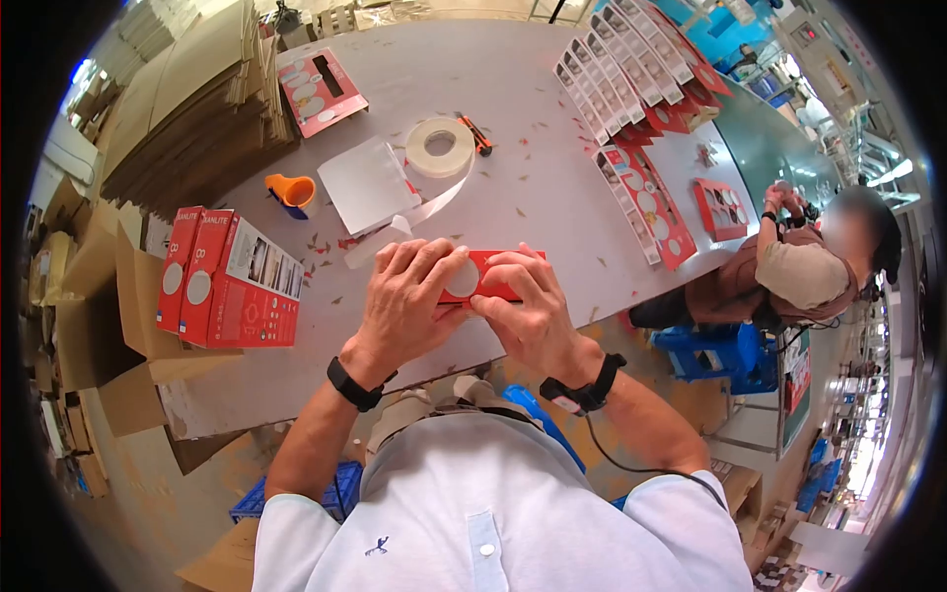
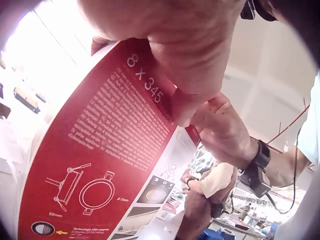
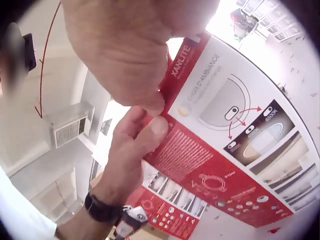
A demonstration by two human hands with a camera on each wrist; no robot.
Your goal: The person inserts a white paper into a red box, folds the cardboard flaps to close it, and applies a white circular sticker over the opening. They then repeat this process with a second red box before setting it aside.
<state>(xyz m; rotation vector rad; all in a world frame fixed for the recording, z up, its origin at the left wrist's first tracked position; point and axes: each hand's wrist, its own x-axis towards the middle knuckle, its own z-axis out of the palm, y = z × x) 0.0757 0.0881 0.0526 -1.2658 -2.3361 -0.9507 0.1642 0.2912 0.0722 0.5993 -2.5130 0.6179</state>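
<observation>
A red and white printed light-fixture box point(image 1: 464, 280) stands on end at the near edge of the table, its top end facing up toward the head camera. My left hand point(image 1: 409, 296) grips its left side, fingers bent over the top edge. On the other side my right hand point(image 1: 530, 308) holds the top, with thumb and fingers bent at the edge. The thumbs come close together at the near side. In the left wrist view the box point(image 2: 95, 135) shows a red text panel; in the right wrist view the box point(image 3: 225, 125) shows a white side with pictures. Fingers hide part of the top.
Two similar red boxes point(image 1: 237, 281) stand at left beside an open brown carton point(image 1: 143, 306). Behind lie stacked cardboard sheets point(image 1: 187, 118), an orange ring-shaped item point(image 1: 292, 193), a white sheet point(image 1: 365, 183), a tape roll point(image 1: 439, 148) and a cutter point(image 1: 477, 136). Another person point(image 1: 804, 261) sits at right.
</observation>
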